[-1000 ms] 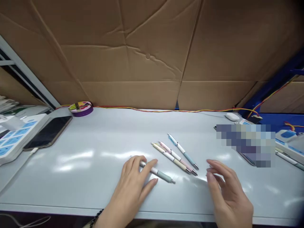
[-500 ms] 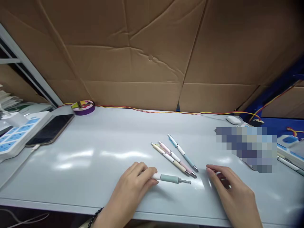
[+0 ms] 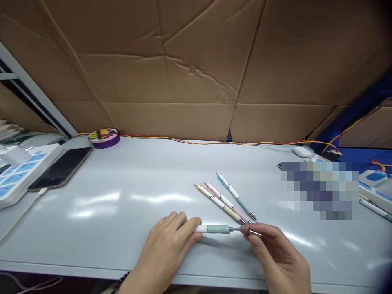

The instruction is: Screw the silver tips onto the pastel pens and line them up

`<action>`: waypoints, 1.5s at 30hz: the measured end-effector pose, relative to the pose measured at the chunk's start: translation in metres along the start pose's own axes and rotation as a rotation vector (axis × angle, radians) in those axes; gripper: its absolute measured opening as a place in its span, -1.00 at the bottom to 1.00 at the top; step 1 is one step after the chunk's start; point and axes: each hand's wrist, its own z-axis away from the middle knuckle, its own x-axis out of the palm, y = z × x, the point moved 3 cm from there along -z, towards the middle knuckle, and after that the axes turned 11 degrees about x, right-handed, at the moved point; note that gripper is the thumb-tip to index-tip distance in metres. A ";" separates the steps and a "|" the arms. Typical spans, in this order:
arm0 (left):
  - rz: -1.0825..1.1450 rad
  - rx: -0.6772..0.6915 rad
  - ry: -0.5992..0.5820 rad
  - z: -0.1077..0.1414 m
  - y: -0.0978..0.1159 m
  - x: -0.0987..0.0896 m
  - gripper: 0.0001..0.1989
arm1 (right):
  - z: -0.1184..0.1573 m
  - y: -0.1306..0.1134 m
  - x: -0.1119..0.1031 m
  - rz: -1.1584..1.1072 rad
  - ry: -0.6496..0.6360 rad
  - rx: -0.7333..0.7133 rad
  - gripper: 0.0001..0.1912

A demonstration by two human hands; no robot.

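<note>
My left hand (image 3: pixel 173 241) pinches the white end of a pen barrel (image 3: pixel 218 229) with a pale green grip, held level above the desk. Out of its right end sticks a thin refill with a spring (image 3: pixel 235 229). My right hand (image 3: pixel 280 253) is closed between thumb and fingers on a small silver pen tip (image 3: pixel 255 233), close beside the refill's end; the fingertips hide whether the two touch. Just behind lie a cream pen (image 3: pixel 219 203), a pink pen (image 3: pixel 228 201) partly covered by my right fingers, and a blue pen (image 3: pixel 235 196).
A black phone (image 3: pixel 63 167) on a white cable and a power strip (image 3: pixel 27 171) are at the left. A purple round tin (image 3: pixel 104 139) stands by the cardboard wall (image 3: pixel 183 90). Thin wires run along the back edge. On the right are a white mouse (image 3: pixel 301 152) and a pixelated patch.
My right hand has moved left to the exposed end of the pen, and a silver tip now shows in its fingers. My left hand and the barrel have barely moved.
</note>
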 end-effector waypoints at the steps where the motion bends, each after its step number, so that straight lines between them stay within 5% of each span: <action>1: -0.010 -0.001 -0.012 0.000 0.000 0.000 -0.75 | -0.001 -0.001 -0.001 -0.001 0.005 -0.022 -0.94; 12: -0.051 0.002 -0.045 -0.004 0.000 0.000 -0.84 | -0.004 -0.003 -0.002 0.058 -0.002 -0.073 -0.95; 19: -0.064 0.032 -0.041 -0.004 0.001 0.000 -0.85 | -0.006 -0.004 0.002 0.163 -0.181 -0.123 -0.91; 33: -0.201 0.077 -0.005 -0.004 0.001 0.001 -0.98 | -0.007 0.001 0.004 0.268 -0.238 -0.121 -0.89; 45: -0.132 0.193 0.074 -0.002 0.005 -0.001 -0.68 | -0.007 -0.002 0.002 0.130 -0.268 -0.125 -0.94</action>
